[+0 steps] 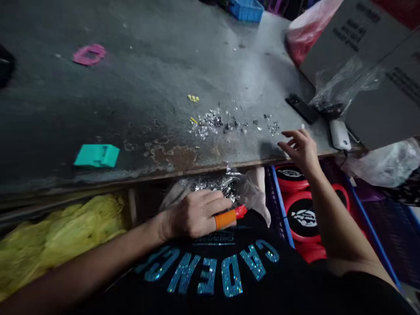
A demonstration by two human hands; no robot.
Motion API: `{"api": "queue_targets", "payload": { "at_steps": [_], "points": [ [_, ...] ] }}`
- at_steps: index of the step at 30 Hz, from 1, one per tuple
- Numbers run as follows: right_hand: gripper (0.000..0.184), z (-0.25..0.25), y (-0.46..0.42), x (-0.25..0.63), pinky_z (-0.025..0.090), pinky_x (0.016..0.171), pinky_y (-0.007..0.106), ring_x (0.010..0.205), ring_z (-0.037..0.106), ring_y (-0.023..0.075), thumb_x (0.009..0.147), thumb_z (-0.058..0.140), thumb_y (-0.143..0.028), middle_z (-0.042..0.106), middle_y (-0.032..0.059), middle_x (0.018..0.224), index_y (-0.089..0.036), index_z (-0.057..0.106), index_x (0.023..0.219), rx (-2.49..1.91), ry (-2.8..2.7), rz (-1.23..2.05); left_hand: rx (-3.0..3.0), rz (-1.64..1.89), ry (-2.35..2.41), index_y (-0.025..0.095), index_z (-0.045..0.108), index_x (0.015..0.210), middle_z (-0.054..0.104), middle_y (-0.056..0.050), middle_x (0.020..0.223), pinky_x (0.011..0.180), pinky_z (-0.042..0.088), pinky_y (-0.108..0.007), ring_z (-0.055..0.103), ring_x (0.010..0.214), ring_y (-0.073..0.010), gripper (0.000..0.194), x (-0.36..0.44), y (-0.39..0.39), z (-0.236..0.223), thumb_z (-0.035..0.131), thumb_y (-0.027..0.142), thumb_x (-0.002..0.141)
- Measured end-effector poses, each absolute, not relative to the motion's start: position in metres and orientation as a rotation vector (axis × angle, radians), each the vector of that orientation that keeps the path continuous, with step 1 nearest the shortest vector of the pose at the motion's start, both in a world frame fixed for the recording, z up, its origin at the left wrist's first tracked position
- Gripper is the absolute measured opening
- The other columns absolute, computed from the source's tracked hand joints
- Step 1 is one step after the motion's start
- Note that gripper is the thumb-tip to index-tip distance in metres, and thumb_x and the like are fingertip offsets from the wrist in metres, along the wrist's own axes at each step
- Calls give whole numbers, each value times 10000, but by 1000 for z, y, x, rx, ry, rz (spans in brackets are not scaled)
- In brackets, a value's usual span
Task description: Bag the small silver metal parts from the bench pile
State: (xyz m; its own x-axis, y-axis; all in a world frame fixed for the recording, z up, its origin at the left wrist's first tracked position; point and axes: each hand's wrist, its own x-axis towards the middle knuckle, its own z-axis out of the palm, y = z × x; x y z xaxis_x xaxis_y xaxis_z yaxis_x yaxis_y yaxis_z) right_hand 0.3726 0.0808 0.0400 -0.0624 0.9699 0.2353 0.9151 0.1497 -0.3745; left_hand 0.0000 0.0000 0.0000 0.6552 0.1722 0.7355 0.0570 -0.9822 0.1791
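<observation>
A: Your right hand (297,146) hovers at the near edge of the table (157,52), thumb and fingers spread apart, with no object visible between them.

B: And the small shiny bits (211,121) nearest to it?

A: They lie scattered on the tabletop, off to the side of your fingertips, the thickest patch being the farthest from them. A yellow scrap (193,98) sits just beyond that patch.

B: Your left hand (205,214) is lower, in front of your black shirt (210,280), its fingers curled. Whether it grips anything, I cannot tell.

A: At its thumb side you have an orange piece (225,219) with a red tip (241,212). Worn or held, I can't say.

B: Right behind that hand, below the table edge, is your clear plastic bag (254,188), with more shiny bits inside.

A: Past your right hand, a black phone (301,108) lies on the table near a white device (340,134). Under your right forearm, red round items (300,218) fill a blue crate (281,203).
</observation>
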Motion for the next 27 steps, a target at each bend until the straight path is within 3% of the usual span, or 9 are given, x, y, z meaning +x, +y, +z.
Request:
{"api": "queue_targets", "payload": {
  "at_steps": [3, 6, 9, 12, 17, 19, 22, 27],
  "points": [
    [920, 28, 131, 382, 447, 1107, 609, 1319, 541, 439, 769, 823, -627, 534, 260, 1460, -114, 545, 1481, -2031, -2009, 60, 2438, 1193, 423, 105, 615, 1236, 708, -122, 1117, 752, 589, -316, 690, 919, -206, 352, -4, 9, 15, 714, 330, 984],
    [1144, 15, 172, 366, 326, 1168, 708, 1496, 328, 495, 725, 851, -664, 343, 280, 1633, -111, 375, 1606, -2096, -2073, 133, 2282, 1225, 524, 86, 592, 1328, 684, -140, 1191, 892, 585, -294, 688, 1056, -196, 379, -7, 17, 21, 697, 208, 984],
    [1148, 5, 195, 325, 296, 1187, 724, 1528, 290, 480, 769, 781, -730, 292, 260, 1668, -120, 329, 1630, -1982, -2162, 286, 2281, 1282, 537, 75, 627, 1284, 676, -139, 1224, 960, 564, -269, 678, 1129, -187, 353, -8, 22, 19, 700, 69, 939],
    [1099, 2, 200, 283, 337, 1205, 665, 1499, 376, 437, 804, 686, -812, 390, 248, 1623, -119, 386, 1602, -1696, -2236, 434, 2277, 1269, 589, 65, 645, 1262, 683, -130, 1220, 958, 555, -248, 677, 1117, -167, 338, -8, 26, 14, 692, 33, 929],
    [866, 13, 197, 291, 407, 1198, 582, 1425, 500, 346, 899, 561, -818, 529, 142, 1543, -251, 474, 1548, -1299, -2091, 467, 2166, 1252, 671, 75, 666, 1264, 683, -122, 1228, 950, 565, -242, 677, 1121, -157, 336, -13, 29, 17, 679, 20, 933],
    [941, 15, 199, 317, 419, 1174, 613, 1421, 495, 373, 858, 588, -849, 494, 164, 1558, -257, 438, 1573, -1352, -2024, 394, 2099, 1271, 708, 69, 668, 1266, 684, -120, 1214, 946, 566, -236, 676, 1112, -149, 342, -17, 30, 20, 667, 0, 930],
    [1199, 10, 199, 339, 375, 1156, 696, 1465, 415, 451, 711, 678, -916, 404, 212, 1610, -259, 313, 1646, -1443, -2221, 410, 2020, 1306, 763, 70, 678, 1250, 690, -113, 1173, 918, 566, -232, 677, 1066, -136, 333, -21, 30, 19, 661, -13, 928],
    [1384, -2, 199, 290, 273, 1129, 774, 1529, 243, 521, 620, 717, -944, 167, 246, 1709, -274, 152, 1691, -1396, -2534, 361, 1948, 1303, 757, 91, 683, 1240, 689, -116, 1198, 942, 570, -269, 676, 1090, -150, 315, -16, 31, 12, 656, 2, 939]
  ]
}}
